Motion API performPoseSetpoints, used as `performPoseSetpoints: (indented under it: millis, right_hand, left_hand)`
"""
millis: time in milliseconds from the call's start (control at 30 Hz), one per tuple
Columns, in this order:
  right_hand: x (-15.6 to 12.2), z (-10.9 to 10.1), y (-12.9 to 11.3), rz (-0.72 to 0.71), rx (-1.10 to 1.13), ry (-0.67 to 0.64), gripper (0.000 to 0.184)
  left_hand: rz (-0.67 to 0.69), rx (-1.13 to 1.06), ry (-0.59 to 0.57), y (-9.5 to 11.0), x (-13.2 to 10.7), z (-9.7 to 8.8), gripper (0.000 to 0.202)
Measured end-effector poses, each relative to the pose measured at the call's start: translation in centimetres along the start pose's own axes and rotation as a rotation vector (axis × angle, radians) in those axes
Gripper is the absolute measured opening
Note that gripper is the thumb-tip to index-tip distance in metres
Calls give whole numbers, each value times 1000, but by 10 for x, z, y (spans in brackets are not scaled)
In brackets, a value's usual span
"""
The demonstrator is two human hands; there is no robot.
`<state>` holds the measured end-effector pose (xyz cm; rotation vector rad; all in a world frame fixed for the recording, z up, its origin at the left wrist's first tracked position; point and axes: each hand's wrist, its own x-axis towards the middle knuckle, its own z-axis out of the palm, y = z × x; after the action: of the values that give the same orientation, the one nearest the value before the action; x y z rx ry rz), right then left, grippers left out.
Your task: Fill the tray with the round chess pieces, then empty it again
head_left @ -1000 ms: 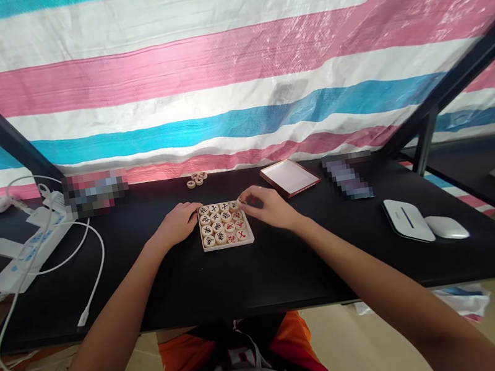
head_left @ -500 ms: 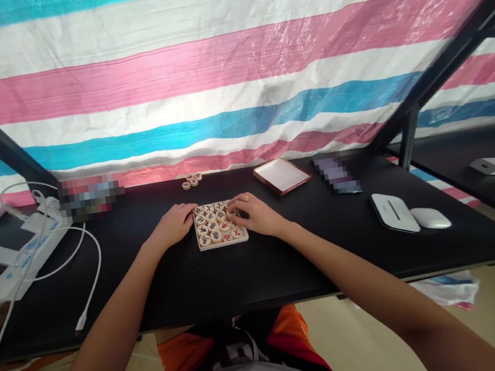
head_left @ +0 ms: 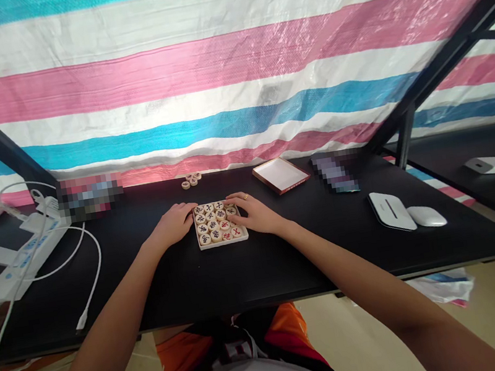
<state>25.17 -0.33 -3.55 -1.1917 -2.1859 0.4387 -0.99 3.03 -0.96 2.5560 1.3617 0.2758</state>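
A shallow white box (head_left: 223, 244) holds rows of round wooden Chinese chess pieces (head_left: 213, 226), most with black characters and a few with red. My left hand (head_left: 177, 222) is at the box's upper left side, fingers bent against its edge. Over the right edge lies my right hand (head_left: 254, 214), thumb and fingers apart, touching the right-hand column and partly hiding its upper pieces. Several loose chess pieces (head_left: 191, 180) sit in a small group beyond the box.
Behind the box to the right lies a box lid (head_left: 281, 175), inside up. A blurred phone-like object (head_left: 336, 173), a white trackpad-like device (head_left: 392, 211) and a white mouse (head_left: 427, 216) are farther right. At left are a power strip (head_left: 24, 258) and white cables (head_left: 96, 284).
My right fingers have flattened and spread slightly over the right column. My left hand and the box stay in place; the view has shifted very slightly.
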Motion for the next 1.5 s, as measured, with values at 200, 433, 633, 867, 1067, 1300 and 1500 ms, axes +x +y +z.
performPoseSetpoints:
  millis: [200,433,633,867,1067,1300,1500]
  right_hand:
    - [2,-1,1,9,26,-12,36]
    - [2,-2,2,18,43,-17,36]
    - [3,-2,1,21,29,-20,36]
    - [3,-2,2,14,26,-19,36]
    - [3,-2,1,27,23,-30,36]
    - [3,-3,1,26,25,-28,35]
    - [3,-3,0,26,30,-30,36]
  left_hand:
    - [1,8,7,-1,0,1,40]
    - [-9,17,1,-1,1,0,40]
    - [6,25,9,-3,2,2,39]
    - [8,21,9,-4,3,3,40]
    - [11,12,13,-5,2,4,40]
    - [-2,19,3,-4,2,3,40]
    - [-2,21,4,-3,2,4,40]
